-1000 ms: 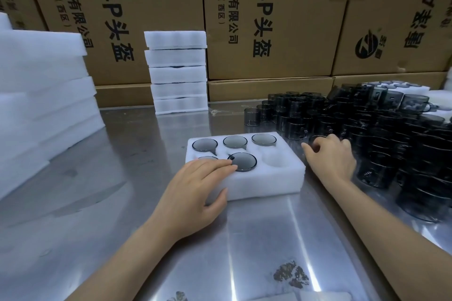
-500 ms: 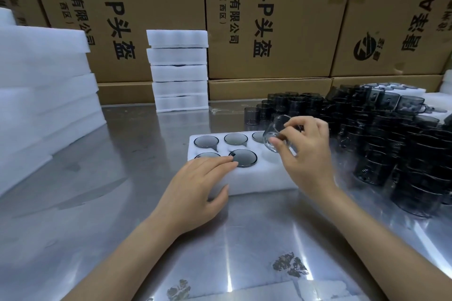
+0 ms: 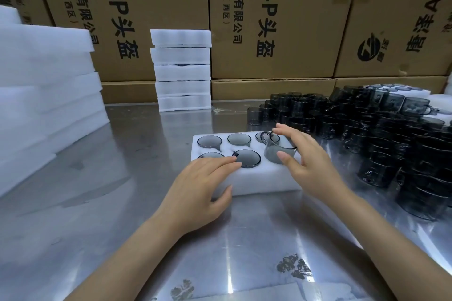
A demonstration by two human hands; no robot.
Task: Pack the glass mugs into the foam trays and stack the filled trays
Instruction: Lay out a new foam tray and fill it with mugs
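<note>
Fingers of the right hand [image 3: 307, 166] are curling around a smoky glass mug [image 3: 278, 151], thumb on its near wall and the other fingers arching over its rim, and the mug is sitting partway down in the near right pocket of the foam tray [image 3: 256, 178], its handle pointing away toward the back row. Half a second ago that same mug was being carried in the air above the tray's right end; a second ago the hand was still down among the loose mugs [image 3: 381, 139] heaped on the right of the table. The left hand [image 3: 198, 186] is lying as it was before, fingers nearly straight across the tray's near left corner, thumb pressing the front wall and gripping nothing. Five other pockets are already holding mugs, only their rims showing.

Beyond the tray, a stack of filled trays [image 3: 182, 71] is standing five high at the back of the steel table [image 3: 117, 178], and a bigger pile of white foam [image 3: 41, 85] is occupying the left edge. Brown cartons [image 3: 276, 19] are forming a wall behind everything. Their black print is reading "科技有限公司", "(西区)", "0-P头盔" running down the sides, and the rightmost carton is showing a round swirl logo with characters too skewed for me to read.
</note>
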